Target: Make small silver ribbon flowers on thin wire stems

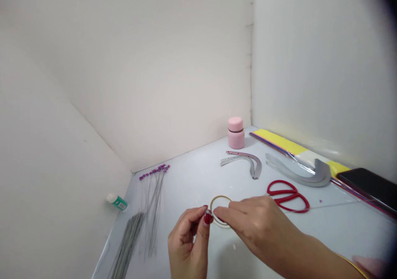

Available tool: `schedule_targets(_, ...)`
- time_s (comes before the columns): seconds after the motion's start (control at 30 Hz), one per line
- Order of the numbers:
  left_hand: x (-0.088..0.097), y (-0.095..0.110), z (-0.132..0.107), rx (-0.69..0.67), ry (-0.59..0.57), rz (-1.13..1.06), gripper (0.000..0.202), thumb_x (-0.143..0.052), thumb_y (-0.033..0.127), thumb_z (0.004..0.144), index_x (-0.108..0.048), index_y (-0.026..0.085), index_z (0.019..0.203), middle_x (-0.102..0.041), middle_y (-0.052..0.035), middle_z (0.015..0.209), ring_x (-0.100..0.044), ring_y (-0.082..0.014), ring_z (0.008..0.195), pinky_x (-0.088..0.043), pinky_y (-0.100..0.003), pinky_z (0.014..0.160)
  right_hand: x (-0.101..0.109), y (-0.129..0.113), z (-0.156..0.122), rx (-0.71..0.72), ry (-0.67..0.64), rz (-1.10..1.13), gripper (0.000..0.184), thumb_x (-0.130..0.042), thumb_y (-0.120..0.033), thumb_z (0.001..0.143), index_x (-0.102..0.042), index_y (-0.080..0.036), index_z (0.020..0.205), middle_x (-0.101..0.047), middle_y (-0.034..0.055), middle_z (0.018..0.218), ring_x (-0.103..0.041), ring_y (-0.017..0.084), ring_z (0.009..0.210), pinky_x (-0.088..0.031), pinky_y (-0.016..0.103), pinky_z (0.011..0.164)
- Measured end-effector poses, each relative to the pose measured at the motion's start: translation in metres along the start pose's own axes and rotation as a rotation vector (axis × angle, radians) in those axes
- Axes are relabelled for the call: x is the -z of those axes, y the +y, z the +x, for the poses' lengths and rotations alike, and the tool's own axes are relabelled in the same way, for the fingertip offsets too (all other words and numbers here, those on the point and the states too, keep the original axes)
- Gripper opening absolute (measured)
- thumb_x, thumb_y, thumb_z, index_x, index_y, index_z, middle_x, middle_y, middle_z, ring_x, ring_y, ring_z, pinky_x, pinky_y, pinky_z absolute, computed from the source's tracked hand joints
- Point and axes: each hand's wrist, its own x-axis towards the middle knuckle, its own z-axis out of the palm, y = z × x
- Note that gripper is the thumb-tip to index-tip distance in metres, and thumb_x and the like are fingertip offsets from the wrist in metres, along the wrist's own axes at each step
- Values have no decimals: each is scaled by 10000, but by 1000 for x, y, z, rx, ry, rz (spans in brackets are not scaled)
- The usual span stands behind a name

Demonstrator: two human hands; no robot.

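My left hand (190, 239) is closed in a pinch, thumb and forefinger on a small pale tip that looks like the end of a thin wire. Beside it my right hand (259, 221) has its fingers drawn together, fingertips close to the left ones; what they grip is hidden. A thin grey wire (335, 205) runs out to the right from behind my right hand. Below and behind the fingertips is a gold-edged ring (221, 197), like a tape roll, partly covered by my right fingers. Red-handled scissors (291, 196) lie beyond my right hand.
At left lie several wire stems with purple tips (154, 171), a bundle of bare wires (127, 246) and a green-and-white tube (118, 201). Behind stand a pink jar (236, 136) and curled strips (256, 165). Silvery strips (297, 175), yellow sheets (279, 140) and a phone (369, 186) line the right wall.
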Motion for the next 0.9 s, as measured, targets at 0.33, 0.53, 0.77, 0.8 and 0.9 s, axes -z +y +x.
schedule_targets(0.33, -3, 5, -1, 46, 30, -17, 122, -693, 303, 684, -715, 209, 759, -697, 4, 695, -642, -116, 633, -518, -166, 617, -1, 0, 0, -10, -37, 21, 171, -431, -74, 809, -549, -197, 795, -564, -28, 574, -465, 108, 453, -195, 263, 465)
schedule_targets(0.53, -4, 7, -2, 83, 95, -20, 189, -701, 361, 666, -710, 213, 782, -713, 14, 697, -649, -101, 611, -514, -141, 610, -1, 0, 0, -11, -37, 29, 174, -437, -76, 804, -549, -210, 811, -563, -36, 581, -457, 115, 451, -202, 266, 465)
schedule_targets(0.77, -2, 6, -1, 89, 133, 4, 297, -638, 442, 708, -701, 182, 838, -701, -13, 690, -631, -117, 661, -512, -164, 639, 0, 0, 1, -16, 2, 51, 187, -417, -84, 825, -564, -196, 801, -546, -29, 559, -442, 119, 451, -213, 267, 456)
schedule_targets(0.8, -2, 6, -1, 82, 132, 9, 304, -628, 447, 715, -700, 178, 840, -701, -17, 696, -629, -119, 662, -511, -169, 638, 0, 0, 1, -17, 17, 65, 194, -411, -82, 831, -568, -195, 814, -548, -29, 560, -446, 118, 452, -224, 265, 459)
schedule_targets(0.9, -1, 2, 0, 83, 117, 21, 310, -610, 442, 733, -695, 168, 850, -705, -28, 710, -634, -136, 658, -512, -198, 632, 1, 0, 2, -28, 73, 108, 212, -401, -80, 845, -577, -194, 873, -563, -28, 574, -474, 116, 470, -264, 254, 477)
